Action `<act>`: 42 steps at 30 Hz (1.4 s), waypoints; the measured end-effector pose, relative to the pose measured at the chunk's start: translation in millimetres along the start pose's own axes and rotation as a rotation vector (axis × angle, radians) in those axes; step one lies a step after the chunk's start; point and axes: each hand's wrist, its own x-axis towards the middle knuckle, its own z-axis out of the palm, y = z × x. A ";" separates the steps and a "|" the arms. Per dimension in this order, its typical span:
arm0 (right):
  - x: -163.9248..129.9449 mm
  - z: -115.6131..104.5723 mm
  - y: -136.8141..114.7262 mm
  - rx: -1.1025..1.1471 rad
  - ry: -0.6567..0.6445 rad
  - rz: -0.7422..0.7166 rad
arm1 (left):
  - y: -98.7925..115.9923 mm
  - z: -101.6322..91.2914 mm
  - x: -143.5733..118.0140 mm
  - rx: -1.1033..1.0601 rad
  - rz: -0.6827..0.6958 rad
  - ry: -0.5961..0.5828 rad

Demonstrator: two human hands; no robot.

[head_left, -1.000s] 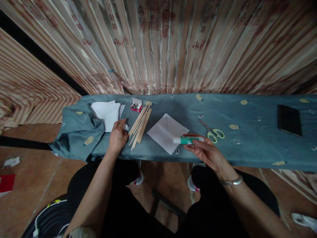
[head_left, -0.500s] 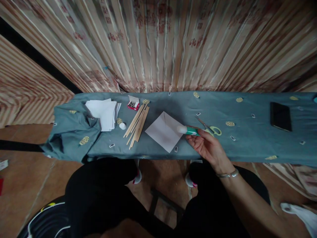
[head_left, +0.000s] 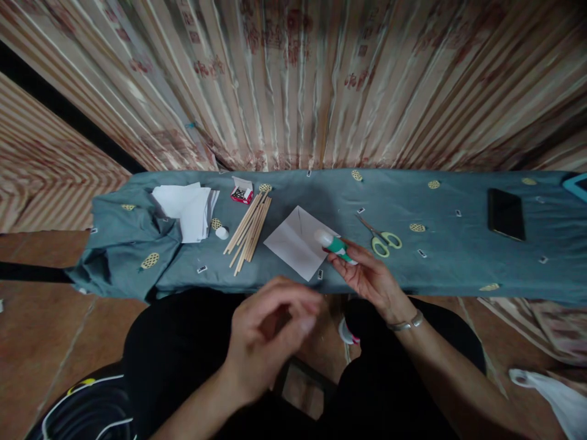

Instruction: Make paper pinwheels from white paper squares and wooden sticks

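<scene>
My right hand (head_left: 364,272) is closed round a green and white glue stick (head_left: 338,245), its pale end pointing up and left over a square sheet of white paper (head_left: 293,244). The sheet lies turned like a diamond, with a crease or line near its far corner. In front of the table edge, above my lap, is my left hand (head_left: 273,336). Its fingers are bent, with a gap between thumb and forefinger, and nothing shows in it. A small white cap (head_left: 222,233) lies to the left of several wooden sticks (head_left: 250,232).
Green-handled scissors (head_left: 380,235) lie right of the paper. Further right are a black phone (head_left: 505,214) and a blue object (head_left: 576,185) at the frame edge. White paper sheets (head_left: 188,208) and an open red box of small metal pieces (head_left: 242,192) lie to the left.
My left hand has risen into view over my lap. My right hand has drawn slightly left, and the glue stick has tilted from nearly level to pointing up and left.
</scene>
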 end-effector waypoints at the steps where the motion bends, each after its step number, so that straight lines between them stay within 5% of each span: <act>1: -1.7 4.9 2.5 0.017 -0.030 0.017 | -6.6 6.0 9.0 -0.114 -0.047 0.029; 3: -4.7 14.5 9.5 0.045 -0.086 0.055 | -21.3 18.0 24.8 -0.290 -0.107 0.110; 6: -7.3 23.7 22.6 0.050 -0.125 0.097 | -37.4 32.0 37.4 -0.397 -0.146 0.063; 14: -9.0 22.1 28.8 -0.078 -0.235 0.181 | -38.1 35.0 42.8 -0.511 -0.196 0.066; 24: -4.3 24.2 27.8 -0.143 -0.003 0.004 | -49.4 38.4 44.4 -0.446 -0.187 -0.017; 27: 5.0 11.5 15.7 -0.157 0.093 -0.025 | -58.9 24.5 45.5 -0.234 -0.111 -0.130; 34: 42.5 -7.4 -7.5 -0.211 0.246 -0.182 | -80.1 -18.9 86.3 0.764 0.405 -0.355; 42: 91.4 -1.5 5.9 -0.376 0.371 -0.160 | -105.3 -12.2 95.3 1.053 0.548 -0.386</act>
